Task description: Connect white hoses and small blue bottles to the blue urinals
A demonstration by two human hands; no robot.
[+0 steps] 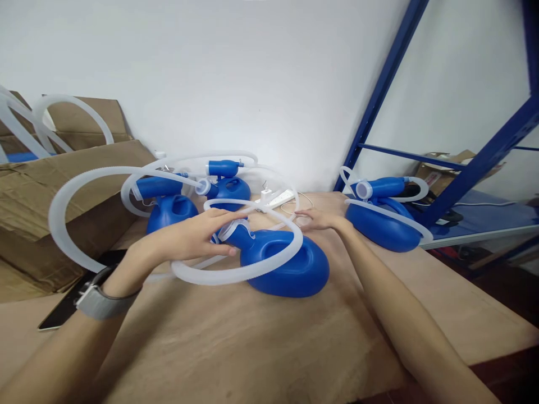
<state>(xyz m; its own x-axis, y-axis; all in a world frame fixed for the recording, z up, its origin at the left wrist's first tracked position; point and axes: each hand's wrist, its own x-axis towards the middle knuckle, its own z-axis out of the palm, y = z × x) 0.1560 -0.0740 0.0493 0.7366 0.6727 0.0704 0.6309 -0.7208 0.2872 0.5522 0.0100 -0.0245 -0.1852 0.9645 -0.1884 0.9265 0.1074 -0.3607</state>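
Note:
A blue plastic urinal bottle (290, 269) with a moulded handle lies on the wooden table, its wide mouth pointing left. Clear hose (236, 275) loops across its front. My left hand (197, 233) is at the bottle's mouth, fingers stretched out above it and thumb below; whether it touches the rim I cannot tell. Behind the bottle's right end, my right hand (318, 219) has its fingers spread and holds nothing. Two more blue bottles, one at the left (172, 210) and one at the back (229, 191), stand with hoses around them. Another hosed bottle (381, 221) is at the right.
An open cardboard box (76, 196) with coiled hoses stands at the left. A dark flat device (71, 303) lies partly under my left forearm. A white power strip (278, 199) is near the wall. Blue metal shelving (475, 151) rises at the right, beyond the table's edge.

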